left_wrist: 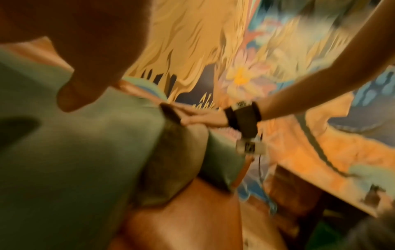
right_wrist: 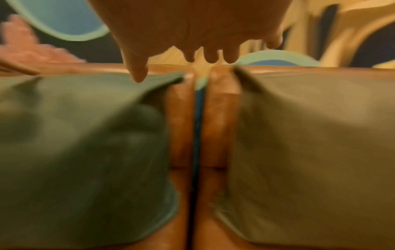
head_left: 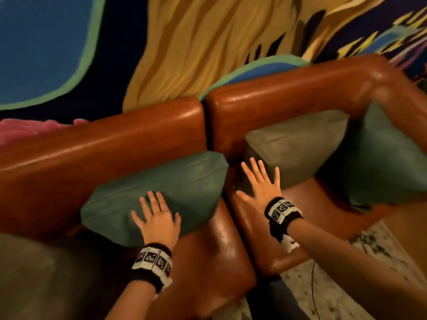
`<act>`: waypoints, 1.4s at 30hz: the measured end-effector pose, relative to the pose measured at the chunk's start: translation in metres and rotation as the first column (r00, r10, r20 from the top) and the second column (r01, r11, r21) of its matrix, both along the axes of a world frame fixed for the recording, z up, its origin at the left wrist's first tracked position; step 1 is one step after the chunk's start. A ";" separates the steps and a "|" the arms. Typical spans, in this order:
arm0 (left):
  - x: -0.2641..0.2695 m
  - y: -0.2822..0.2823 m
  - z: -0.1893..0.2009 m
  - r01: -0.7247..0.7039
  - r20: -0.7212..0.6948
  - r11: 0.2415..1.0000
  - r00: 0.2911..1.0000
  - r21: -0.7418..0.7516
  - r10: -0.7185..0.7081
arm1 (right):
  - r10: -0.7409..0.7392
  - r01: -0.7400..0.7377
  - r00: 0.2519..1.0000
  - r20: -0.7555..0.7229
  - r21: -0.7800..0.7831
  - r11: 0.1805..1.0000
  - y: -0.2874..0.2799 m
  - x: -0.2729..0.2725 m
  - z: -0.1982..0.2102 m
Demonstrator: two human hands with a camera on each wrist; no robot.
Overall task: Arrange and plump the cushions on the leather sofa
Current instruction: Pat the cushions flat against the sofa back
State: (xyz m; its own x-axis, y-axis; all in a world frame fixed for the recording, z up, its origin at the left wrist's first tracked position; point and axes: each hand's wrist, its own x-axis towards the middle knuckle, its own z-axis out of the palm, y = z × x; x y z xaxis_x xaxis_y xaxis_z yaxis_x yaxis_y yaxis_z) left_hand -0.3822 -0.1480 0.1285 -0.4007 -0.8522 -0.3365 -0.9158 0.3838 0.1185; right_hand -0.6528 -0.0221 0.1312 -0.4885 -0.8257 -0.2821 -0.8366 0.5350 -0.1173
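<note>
Bare seat gap [head_left: 233, 181] between teal cushion [head_left: 175, 181] and olive cushion [head_left: 295, 144]; backrest [head_left: 265, 100] blocks behind.

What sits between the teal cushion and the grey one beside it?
No cushion: the person's right hand over the sofa seam, between teal cushion and grey cushion, in the head view.

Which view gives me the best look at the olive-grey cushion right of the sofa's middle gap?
The head view: the olive-grey cushion shows nearly whole, leaning on the sofa back, with the open right hand at its left edge. The right wrist view shows it large but blurred and cropped. The left wrist view shows only a blurred sliver.
</note>
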 end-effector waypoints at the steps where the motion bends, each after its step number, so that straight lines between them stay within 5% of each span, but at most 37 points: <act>1: -0.027 0.013 0.004 0.010 -0.082 1.000 0.997 0.000 -0.010 | -0.063 0.064 0.998 0.020 -0.022 0.998 0.012 -0.023 -0.001; 4: -0.105 0.057 0.002 0.085 -0.342 0.996 0.937 0.017 -0.074 | -0.318 0.331 0.942 0.109 -0.137 0.933 0.052 -0.081 -0.002; 6: -0.154 0.092 -0.005 0.174 -0.402 0.984 0.904 0.027 -0.149 | -0.503 0.545 0.831 0.236 -0.167 0.822 0.083 -0.108 -0.008; 9: -0.226 0.131 -0.017 0.375 -0.348 0.924 0.858 -0.074 -0.376 | -0.599 0.714 0.658 0.457 -0.124 0.690 0.118 -0.141 -0.028; 13: -0.312 0.132 -0.040 0.568 -0.157 0.806 0.792 -0.166 -0.590 | -0.580 0.772 0.515 0.631 -0.048 0.634 0.110 -0.186 -0.053; 19: -0.364 0.079 -0.082 0.559 -0.009 0.813 0.823 -0.163 -0.568 | -0.549 0.794 0.394 0.737 0.028 0.607 0.051 -0.237 -0.067; 25: -0.390 0.053 -0.084 0.557 0.071 0.810 0.829 -0.181 -0.554 | -0.513 0.711 0.439 0.738 0.064 0.700 0.041 -0.260 -0.068; 27: -0.387 0.065 -0.082 0.553 0.084 0.816 0.833 -0.171 -0.547 | -0.490 0.642 0.592 0.640 -0.006 0.767 0.070 -0.262 -0.073; 29: -0.381 0.080 -0.077 0.577 0.108 0.803 0.817 -0.149 -0.567 | -0.470 0.518 0.825 0.314 -0.083 0.852 0.114 -0.269 -0.084; 30: -0.377 0.086 -0.073 0.593 0.120 0.796 0.805 -0.124 -0.581 | -0.456 0.469 0.879 0.140 -0.085 0.879 0.137 -0.277 -0.089; 33: -0.368 0.094 -0.064 0.620 0.159 0.779 0.781 -0.089 -0.604 | -0.394 0.396 0.912 -0.116 -0.006 0.918 0.194 -0.308 -0.094; 37: -0.372 0.096 -0.047 0.601 0.218 0.798 0.786 -0.048 -0.579 | -0.364 0.408 0.901 -0.238 0.171 0.897 0.235 -0.360 -0.084; 42: -0.365 0.100 -0.011 0.552 0.181 0.826 0.806 0.114 -0.563 | -0.439 0.432 0.894 -0.087 0.428 0.794 0.222 -0.392 -0.046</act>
State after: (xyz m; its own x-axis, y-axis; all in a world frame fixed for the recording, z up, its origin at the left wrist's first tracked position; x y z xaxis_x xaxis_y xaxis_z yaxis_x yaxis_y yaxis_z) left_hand -0.7468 -0.0481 0.1179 -0.7214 -0.4811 -0.4981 -0.5518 0.8340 -0.0064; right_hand -1.0443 0.2002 0.0849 -0.7596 -0.3225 -0.5648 -0.5033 0.8415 0.1964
